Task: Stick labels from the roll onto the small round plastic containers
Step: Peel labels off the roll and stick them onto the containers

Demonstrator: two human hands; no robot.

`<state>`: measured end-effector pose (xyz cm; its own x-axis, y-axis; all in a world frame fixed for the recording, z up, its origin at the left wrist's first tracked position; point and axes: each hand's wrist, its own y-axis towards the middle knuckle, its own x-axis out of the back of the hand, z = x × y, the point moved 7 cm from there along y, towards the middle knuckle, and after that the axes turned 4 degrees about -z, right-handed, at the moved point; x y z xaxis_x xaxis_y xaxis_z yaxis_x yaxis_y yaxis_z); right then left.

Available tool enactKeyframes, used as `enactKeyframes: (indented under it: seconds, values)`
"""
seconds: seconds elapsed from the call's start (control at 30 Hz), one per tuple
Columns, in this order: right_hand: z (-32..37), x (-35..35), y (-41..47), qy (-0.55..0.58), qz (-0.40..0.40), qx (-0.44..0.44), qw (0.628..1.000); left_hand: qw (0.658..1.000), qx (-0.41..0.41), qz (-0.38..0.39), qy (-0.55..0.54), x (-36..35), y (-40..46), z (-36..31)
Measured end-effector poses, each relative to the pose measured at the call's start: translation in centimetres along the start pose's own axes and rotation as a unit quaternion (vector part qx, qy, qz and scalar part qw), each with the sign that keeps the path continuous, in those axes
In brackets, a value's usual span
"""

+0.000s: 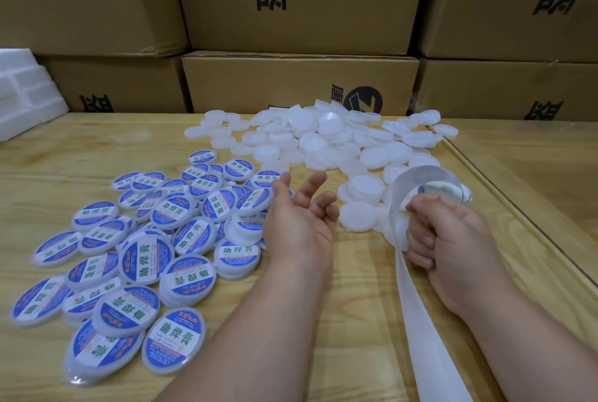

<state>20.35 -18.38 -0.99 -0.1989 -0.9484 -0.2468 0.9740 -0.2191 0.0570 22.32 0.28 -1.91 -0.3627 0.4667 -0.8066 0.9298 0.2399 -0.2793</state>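
Observation:
Several labelled round containers [139, 240], with blue and white labels, lie heaped on the left of the wooden table [81, 155]. Several plain white containers [323, 139] are piled at the back centre and right. My left hand [299, 210] hovers palm up with loose fingers between the two piles and holds nothing. My right hand [453, 233] grips the translucent label strip [417, 320], which loops over the fist and trails down to the bottom edge. A partly peeled label [443, 189] shows at the top of the loop.
Stacked cardboard boxes [301, 81] with black print wall off the back of the table. White foam blocks [22, 91] sit at the far left. A raised wooden edge [524, 223] runs diagonally along the table's right side.

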Motion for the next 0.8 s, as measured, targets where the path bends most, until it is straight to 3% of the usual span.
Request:
enactKeyframes:
  seconds: [0.07,0.13,0.23,0.33,0.37,0.43,0.57,0.63,0.7,0.8]
  values:
    - [0.1,0.2,0.0,-0.031,-0.022,0.014,0.999,0.994,-0.049,0.032,0.098,-0.5,-0.4,-0.1]
    - [0.4,0.6,-0.1,-0.077,-0.048,0.039,0.995,0.956,-0.136,0.080,0.249,-1.4,-1.3,0.1]
    - [0.6,1.0,-0.2,-0.131,-0.078,0.079,0.985,0.850,-0.245,0.150,0.442,-2.4,-2.9,1.2]
    - [0.9,1.2,-0.1,-0.162,-0.096,0.112,0.976,0.693,-0.314,0.168,0.627,-2.9,-3.3,2.3]
    - [0.9,1.1,-0.1,-0.162,-0.094,0.117,0.975,0.647,-0.318,0.164,0.673,-2.9,-3.2,2.5]
    - [0.9,0.8,0.0,-0.162,-0.081,0.126,0.975,0.594,-0.291,0.152,0.735,-2.6,-2.8,2.8]
    - [0.7,0.2,0.0,-0.190,-0.056,0.123,0.973,0.520,-0.226,0.153,0.809,-1.8,-2.4,4.1]
    - [0.4,0.2,0.1,-0.210,-0.058,0.113,0.969,0.502,-0.223,0.161,0.820,-1.7,-2.4,4.4]
    - [0.1,0.4,0.3,-0.222,-0.062,0.097,0.968,0.499,-0.237,0.159,0.818,-1.8,-2.4,4.3]
    - [-0.4,0.6,0.5,-0.239,-0.059,0.081,0.966,0.525,-0.251,0.138,0.801,-1.8,-2.3,3.8]
